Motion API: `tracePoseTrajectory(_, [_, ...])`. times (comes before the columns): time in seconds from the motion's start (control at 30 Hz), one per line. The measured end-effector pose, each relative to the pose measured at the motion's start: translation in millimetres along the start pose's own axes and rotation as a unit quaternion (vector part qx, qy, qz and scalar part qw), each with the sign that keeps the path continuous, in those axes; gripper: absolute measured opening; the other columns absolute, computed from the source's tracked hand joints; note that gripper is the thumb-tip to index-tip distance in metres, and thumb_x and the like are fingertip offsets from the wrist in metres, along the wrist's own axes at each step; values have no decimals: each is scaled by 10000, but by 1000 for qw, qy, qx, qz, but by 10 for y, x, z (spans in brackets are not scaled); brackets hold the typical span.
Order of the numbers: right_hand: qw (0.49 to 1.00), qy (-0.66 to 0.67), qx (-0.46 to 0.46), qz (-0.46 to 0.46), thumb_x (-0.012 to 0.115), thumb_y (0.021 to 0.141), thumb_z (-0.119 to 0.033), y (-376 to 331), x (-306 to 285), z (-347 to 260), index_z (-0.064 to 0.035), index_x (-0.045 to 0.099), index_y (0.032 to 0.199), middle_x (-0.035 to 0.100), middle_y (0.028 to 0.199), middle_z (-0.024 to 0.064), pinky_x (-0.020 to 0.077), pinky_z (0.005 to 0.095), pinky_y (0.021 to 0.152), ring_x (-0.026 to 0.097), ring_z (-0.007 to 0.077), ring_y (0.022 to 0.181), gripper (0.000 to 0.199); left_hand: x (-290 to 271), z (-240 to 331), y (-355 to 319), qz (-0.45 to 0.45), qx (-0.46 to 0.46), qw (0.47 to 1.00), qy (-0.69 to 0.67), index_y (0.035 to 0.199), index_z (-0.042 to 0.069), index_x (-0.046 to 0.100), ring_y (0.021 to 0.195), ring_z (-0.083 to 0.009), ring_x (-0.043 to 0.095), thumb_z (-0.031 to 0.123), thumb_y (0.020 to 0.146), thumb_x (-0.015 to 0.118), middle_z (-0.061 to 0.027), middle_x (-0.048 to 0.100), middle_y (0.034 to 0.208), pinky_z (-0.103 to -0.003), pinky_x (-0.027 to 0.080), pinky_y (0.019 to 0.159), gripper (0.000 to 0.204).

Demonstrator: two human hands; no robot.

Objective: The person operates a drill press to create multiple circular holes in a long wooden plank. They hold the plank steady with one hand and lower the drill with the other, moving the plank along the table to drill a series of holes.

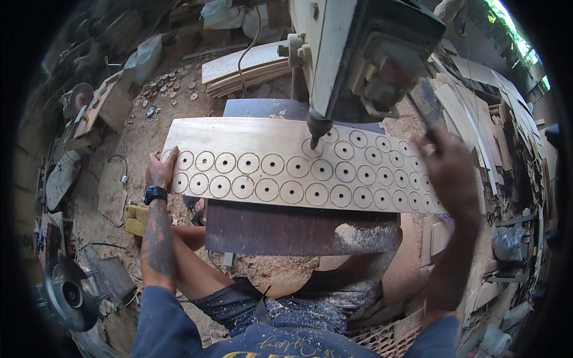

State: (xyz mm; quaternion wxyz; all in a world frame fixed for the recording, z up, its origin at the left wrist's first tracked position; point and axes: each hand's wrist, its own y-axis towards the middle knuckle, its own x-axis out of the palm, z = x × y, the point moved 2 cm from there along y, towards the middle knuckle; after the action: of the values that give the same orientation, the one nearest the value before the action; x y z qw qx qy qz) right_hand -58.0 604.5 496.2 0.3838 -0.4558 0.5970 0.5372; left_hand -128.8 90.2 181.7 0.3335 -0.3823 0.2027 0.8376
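Observation:
A long pale wooden board (239,134) lies across the dark worktable under a drill press (334,65). Two full rows of ring-shaped cuts, each with a dark centre hole, run along its near side, and more rings fill the right part. The drill chuck (319,125) points down, its tip at the board's surface inside a faint ring. At the board's left end my left hand (160,169) grips the edge, thumb on top. My right hand (449,164) is raised over the board's right end, beside a dark bar; motion smears its fingers, so its hold is unclear.
Sawdust lies on the dark worktable (298,230) before me. Stacked curved boards (245,68) sit beyond it, with loose wooden discs (170,83) on the ground to their left. Planks (471,119) lean at the right. A round-bladed machine (71,292) stands at lower left.

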Motion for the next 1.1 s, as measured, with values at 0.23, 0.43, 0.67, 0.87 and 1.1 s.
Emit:
tracePoseTrajectory(0.23, [928, -134, -172, 303, 640, 909, -338, 1225, -1074, -474, -26, 722, 824, 609, 624, 86, 436, 343, 574, 563, 160, 553, 334, -34, -117, -4, -1, 10, 999, -48, 865, 15, 532, 811, -305, 649, 674, 687, 774, -202, 665, 865, -396, 513, 756, 724])
tracePoseTrajectory(0.43, [962, -98, -157, 200, 680, 884, -335, 1522, -1207, -703, -18, 743, 836, 667, 688, 110, 476, 358, 654, 622, 188, 635, 327, -300, -352, -59, -9, -4, 999, -34, 865, 9, 524, 778, -262, 628, 642, 676, 806, -167, 646, 839, -375, 515, 728, 718])
tracePoseTrajectory(0.67, [970, -92, -132, 181, 710, 863, -332, 1650, -1258, -660, -10, 755, 808, 709, 736, 128, 504, 370, 700, 657, 207, 677, 330, -229, -183, -805, 5, 9, 999, -40, 881, -13, 533, 786, -281, 588, 647, 701, 790, -179, 620, 845, -393, 489, 751, 730])
tracePoseTrajectory(0.87, [968, -85, -140, 189, 700, 860, -310, 1625, -1297, -614, 2, 747, 765, 702, 711, 131, 516, 373, 705, 665, 207, 661, 329, -220, -72, -899, 3, -25, 999, -33, 895, -7, 538, 791, -293, 622, 667, 681, 790, -170, 643, 839, -386, 502, 752, 752])
tracePoseTrajectory(1.1, [971, -57, -131, 194, 683, 870, -282, 1600, -1250, -580, 1, 752, 796, 709, 703, 121, 531, 365, 705, 668, 197, 655, 301, -184, -92, -945, 15, -14, 1000, -22, 866, 5, 520, 771, -277, 611, 644, 694, 793, -168, 634, 825, -388, 500, 741, 716])
